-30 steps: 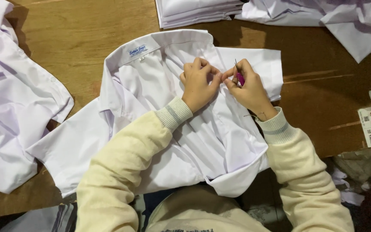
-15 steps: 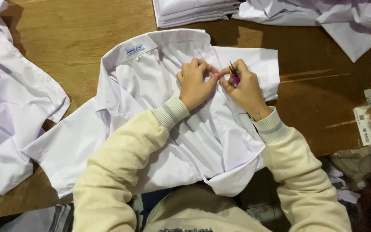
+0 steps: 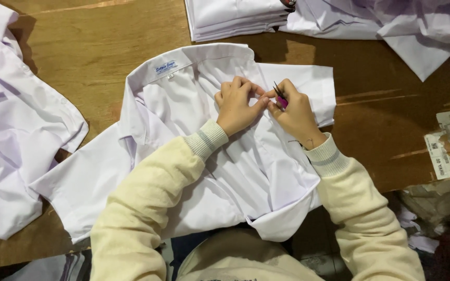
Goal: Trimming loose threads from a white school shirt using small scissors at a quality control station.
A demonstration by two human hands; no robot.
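White short-sleeved cotton shirt point(image 3: 194, 171) spread mid brown wooden desk point(image 3: 95, 52), left hand point(image 3: 237, 104) pinching its fabric, right hand point(image 3: 294, 112) gripping small pink-handled thread snips point(image 3: 280, 97), folded white shirts point(image 3: 233, 18) at far edge

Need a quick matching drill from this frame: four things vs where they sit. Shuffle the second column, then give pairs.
1 white shirt
2 folded stack
3 pink-handled snips
4 paper tags

a far edge of the table
b right hand
c right table edge
d spread under both hands

Pairs: 1-d, 2-a, 3-b, 4-c. The left hand pinches the shirt fabric.
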